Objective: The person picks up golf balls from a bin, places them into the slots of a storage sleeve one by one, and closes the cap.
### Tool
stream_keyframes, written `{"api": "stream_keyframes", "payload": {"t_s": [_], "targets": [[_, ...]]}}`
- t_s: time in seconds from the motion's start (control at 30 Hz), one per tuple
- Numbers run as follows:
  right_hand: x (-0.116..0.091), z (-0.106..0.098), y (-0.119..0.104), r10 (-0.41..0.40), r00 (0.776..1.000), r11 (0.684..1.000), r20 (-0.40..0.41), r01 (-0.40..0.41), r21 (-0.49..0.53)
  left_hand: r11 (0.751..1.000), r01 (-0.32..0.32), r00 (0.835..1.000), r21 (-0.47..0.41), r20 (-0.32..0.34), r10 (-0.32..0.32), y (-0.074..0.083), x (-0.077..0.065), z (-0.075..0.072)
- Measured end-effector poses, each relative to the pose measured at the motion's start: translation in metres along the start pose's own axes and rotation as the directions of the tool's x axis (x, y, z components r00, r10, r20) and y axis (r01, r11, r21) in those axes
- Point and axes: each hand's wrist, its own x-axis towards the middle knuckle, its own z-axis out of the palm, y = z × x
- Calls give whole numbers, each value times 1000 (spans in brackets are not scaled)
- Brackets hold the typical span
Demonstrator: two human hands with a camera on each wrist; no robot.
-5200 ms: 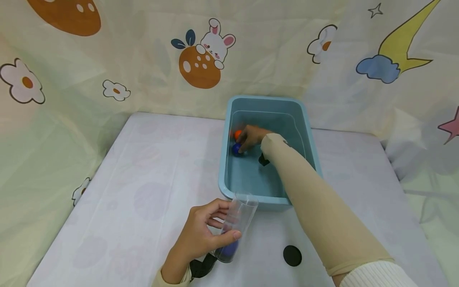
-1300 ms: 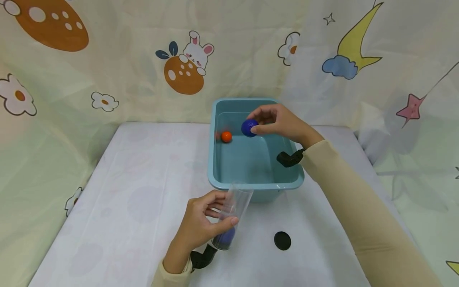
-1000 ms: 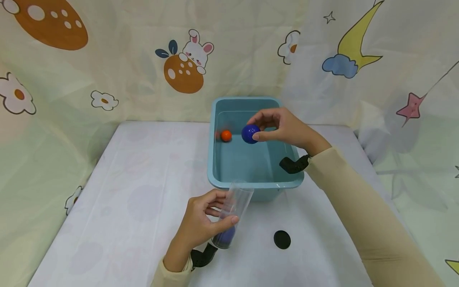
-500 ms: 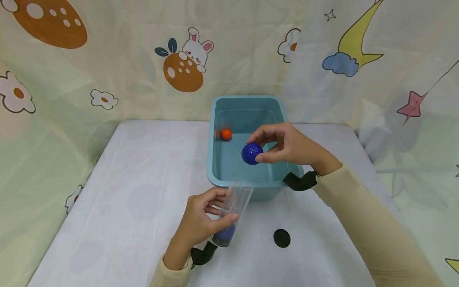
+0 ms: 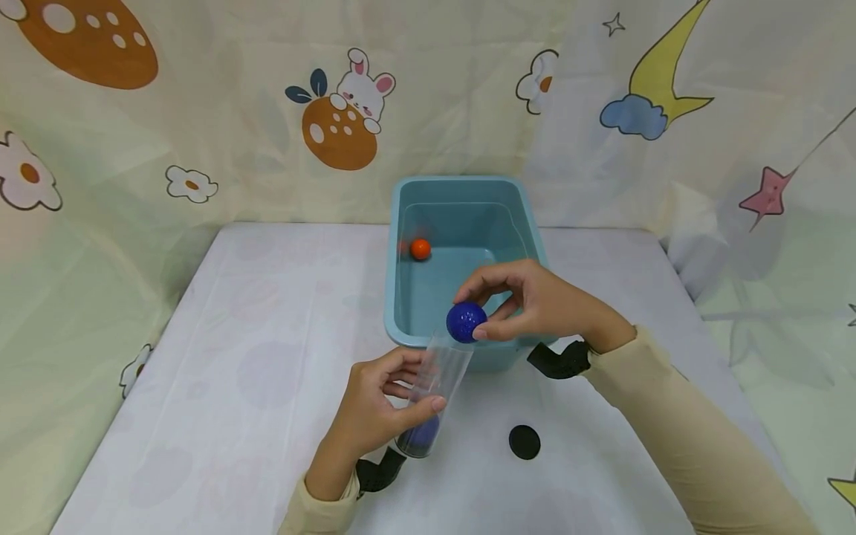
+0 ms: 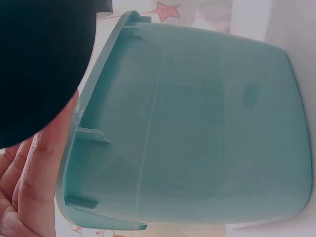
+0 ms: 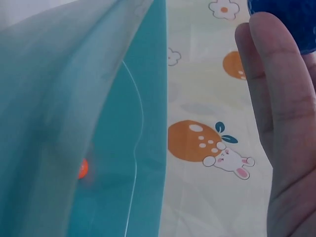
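Head view: with my left hand (image 5: 381, 401) I grip a clear, see-through cylindrical tube (image 5: 444, 375), thumb on its near side and fingers around behind. The tube tilts, its mouth up toward the far right, its base down toward the near left, and a bluish-purple ball (image 5: 423, 432) sits inside at the bottom. My right hand (image 5: 542, 305) pinches a speckled, deep-blue ball (image 5: 466, 322) between thumb and fingertips, right at the tube's mouth; whether the two touch I cannot tell. Just beyond the tube stands a light-blue rectangular plastic tub (image 5: 390, 297), and in it a small orange ball (image 5: 420, 249) lies close to the left wall. A flat black disc (image 5: 524, 442) lies to the right of the tube on the white-clothed table (image 5: 281, 357). The far backdrop (image 5: 461, 89) is printed with a rabbit on an orange fruit, flowers and a yellow moon.

Left wrist view: the tub's outer wall fills most of it, with a faint oval patch (image 6: 251, 95); whether that holds writing I cannot tell. My fingers show beside a large dark rounded shape (image 6: 39, 64), too close to identify.

Right wrist view: two of my fingers rest against the deep-blue ball, and the orange ball peeks past the tub's edge.
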Motion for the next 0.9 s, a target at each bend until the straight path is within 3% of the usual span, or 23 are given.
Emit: {"api": "stream_keyframes", "payload": {"t_s": [0.53,0.9], "targets": [[2,2,-1,-43,996,998,77,46,-35,1000,-2,1000,30,5,2,0,6,2],[3,-2,1,-41,998,999,52,42,-16,1000,14,1000,22,15,-14,-1,8,4]]}}
